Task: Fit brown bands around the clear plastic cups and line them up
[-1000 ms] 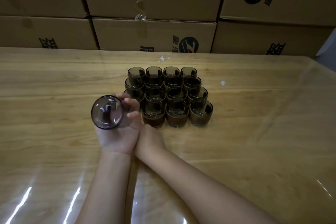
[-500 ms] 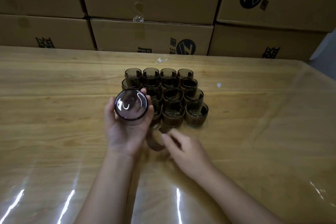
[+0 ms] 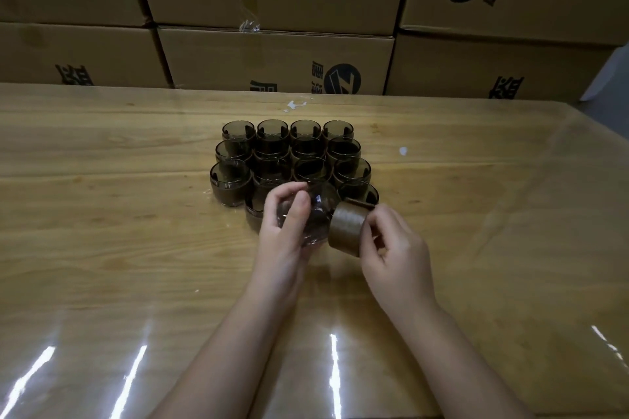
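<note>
Stacked cardboard boxes (image 3: 272, 54) with black printed marks wall off the far side, at twelve o'clock, and in front of them runs a pale wooden table (image 3: 102, 248) under a glossy clear sheet that throws back streaks of light near the six o'clock edge.

A block of banded cups (image 3: 289, 153) stands upright around the middle of the table, each with a brown wrap round its lower part. They are packed rim to rim in rows of four, and the nearest row is partly hidden behind the hands, so its count cannot be told.

Just at six o'clock from that block, both hands are raised over the wood. The left hand (image 3: 286, 231) has its thumb and fingers curled round a clear plastic cup (image 3: 318, 218), which lies on its side with one end turned toward three o'clock. The right hand (image 3: 391, 248) pinches a brown band (image 3: 347, 226), a short open ring, between thumb and bent fingers. The band sits at the cup's three o'clock end, its edge meeting the plastic (whether it has slid over the cup at all cannot be told).

A small white scrap (image 3: 403, 151) lies at three o'clock of the block, well apart from it, and another pale fleck (image 3: 292, 105) sits at twelve o'clock near the boxes.
</note>
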Action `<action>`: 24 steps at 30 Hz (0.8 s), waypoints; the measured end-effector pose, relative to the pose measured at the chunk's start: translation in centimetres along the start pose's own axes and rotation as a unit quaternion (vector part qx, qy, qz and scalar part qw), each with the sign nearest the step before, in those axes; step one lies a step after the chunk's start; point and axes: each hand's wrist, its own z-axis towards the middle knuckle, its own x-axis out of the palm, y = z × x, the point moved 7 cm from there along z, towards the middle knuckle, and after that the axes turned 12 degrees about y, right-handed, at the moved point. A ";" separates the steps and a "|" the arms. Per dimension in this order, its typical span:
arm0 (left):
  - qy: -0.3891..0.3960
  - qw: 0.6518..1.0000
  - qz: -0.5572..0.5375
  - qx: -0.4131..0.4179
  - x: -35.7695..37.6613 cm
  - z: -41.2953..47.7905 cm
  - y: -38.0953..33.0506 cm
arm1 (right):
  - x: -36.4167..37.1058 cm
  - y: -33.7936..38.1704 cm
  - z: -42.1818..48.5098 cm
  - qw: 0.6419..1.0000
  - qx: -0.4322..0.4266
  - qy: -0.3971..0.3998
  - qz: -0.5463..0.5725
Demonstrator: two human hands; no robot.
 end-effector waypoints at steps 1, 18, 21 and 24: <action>-0.007 1.000 0.000 0.001 0.0 0.0 0.1 | 0.1 -0.1 -0.1 1.000 0.003 -0.002 0.012; -0.039 0.979 0.193 0.044 0.6 -0.5 -0.2 | 1.6 -0.4 -1.3 0.964 0.064 -0.044 0.254; 0.005 0.982 0.189 0.005 1.4 -0.4 0.5 | 1.0 -0.9 -1.1 0.966 0.072 -0.062 0.240; 0.046 0.990 0.133 -0.019 2.0 -0.6 1.3 | 0.2 -0.7 -0.9 0.974 0.051 -0.078 0.205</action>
